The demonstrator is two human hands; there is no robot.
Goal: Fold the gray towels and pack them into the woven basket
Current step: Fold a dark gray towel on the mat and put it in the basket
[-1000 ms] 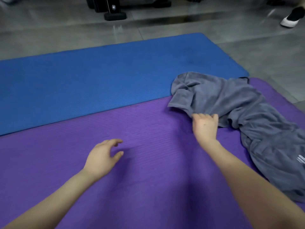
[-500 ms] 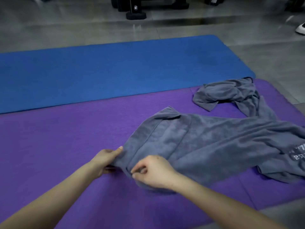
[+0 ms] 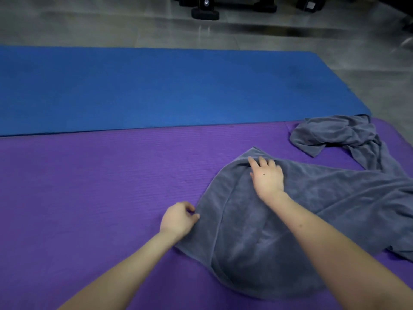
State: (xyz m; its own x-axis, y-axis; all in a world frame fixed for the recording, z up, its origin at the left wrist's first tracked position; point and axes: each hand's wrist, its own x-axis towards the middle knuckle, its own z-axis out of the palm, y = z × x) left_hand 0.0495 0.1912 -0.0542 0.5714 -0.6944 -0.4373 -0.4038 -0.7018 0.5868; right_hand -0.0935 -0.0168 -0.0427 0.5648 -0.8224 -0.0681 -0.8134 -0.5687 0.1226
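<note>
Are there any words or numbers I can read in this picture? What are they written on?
No words or numbers can be read here.
Black equipment at the top: a small pale round mark, too blurred to read.
Spread gray towel: no print shows on the part in view.
Crumpled gray towel: no print in view.
Purple mat and blue mat: plain.

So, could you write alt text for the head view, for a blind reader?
A person's left hand pinches the left edge of a gray towel lying on a purple mat, while the right hand rests on its far corner. More crumpled gray cloth lies at far right; a blue mat lies beyond.
</note>
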